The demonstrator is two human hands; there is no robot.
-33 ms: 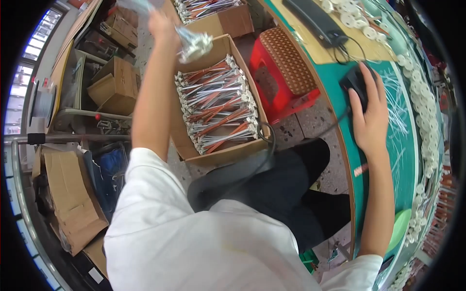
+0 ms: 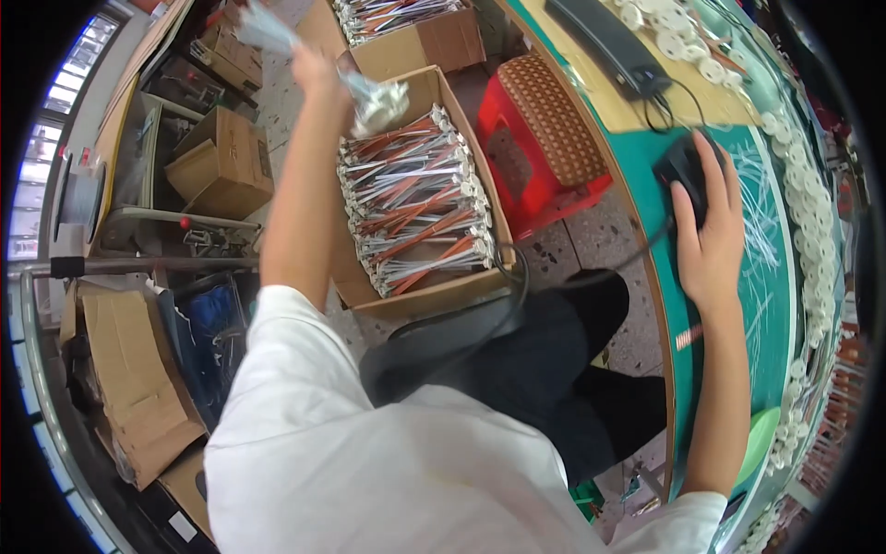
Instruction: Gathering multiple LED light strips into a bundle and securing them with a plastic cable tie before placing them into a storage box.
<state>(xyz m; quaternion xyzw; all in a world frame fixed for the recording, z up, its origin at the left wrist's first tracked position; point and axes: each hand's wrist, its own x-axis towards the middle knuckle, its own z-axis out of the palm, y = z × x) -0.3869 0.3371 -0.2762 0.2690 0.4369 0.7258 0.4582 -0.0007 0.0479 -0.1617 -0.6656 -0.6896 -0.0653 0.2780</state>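
My left hand (image 2: 316, 72) is raised at the top left, closed around a bundle of pale wires (image 2: 266, 31). White connectors (image 2: 380, 109) cluster at the bundle's lower end, slightly blurred, above the far left corner of an open cardboard box (image 2: 420, 297). Crosswise in that box lie layered bundles of white and orange wires (image 2: 420, 198) with white connector ends. On the green-topped bench at right, my right hand (image 2: 712, 222) curls over a small black corded object (image 2: 681, 168), its exact kind partly covered by the fingers.
A red stool (image 2: 508, 175) with a brown woven seat stands between box and bench (image 2: 637, 138). Another box of wires (image 2: 415, 54) is beyond. White discs (image 2: 674, 42), a long black device (image 2: 604, 46) and loose white strands (image 2: 759, 212) lie on the bench. Cartons (image 2: 221, 162) fill the left.
The wire bundle in my left hand has moved slightly, its connector end now a little lower and to the right. My right hand stays on the black object as the view shifts slightly.
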